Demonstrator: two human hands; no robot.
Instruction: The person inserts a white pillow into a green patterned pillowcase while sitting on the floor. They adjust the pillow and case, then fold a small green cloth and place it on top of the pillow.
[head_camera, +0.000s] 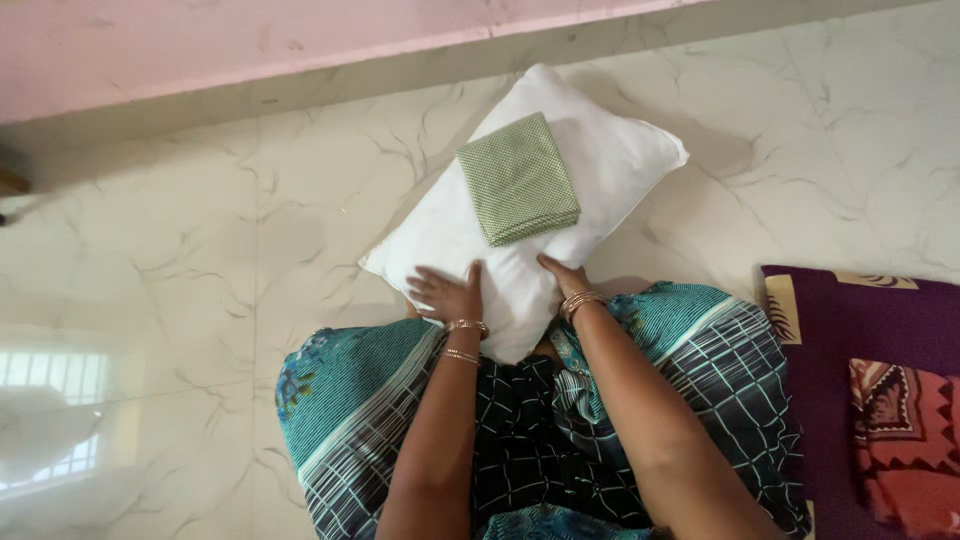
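A white pillow (600, 160) lies on the marble floor in front of my knees. A folded green dotted cloth (518, 178) rests on top of it, near its middle. My left hand (447, 294) lies flat on the pillow's near left edge, fingers spread. My right hand (562, 274) presses the pillow's near edge a little to the right, partly tucked against it. Both wrists wear bangles. My lap is covered by a teal and dark checked garment (360, 400).
A purple patterned cloth (860, 320) lies on the floor at the right, with a red patterned cloth (905, 440) on it. A pink wall (200, 40) runs along the top. White marble floor (180, 280) spreads to the left.
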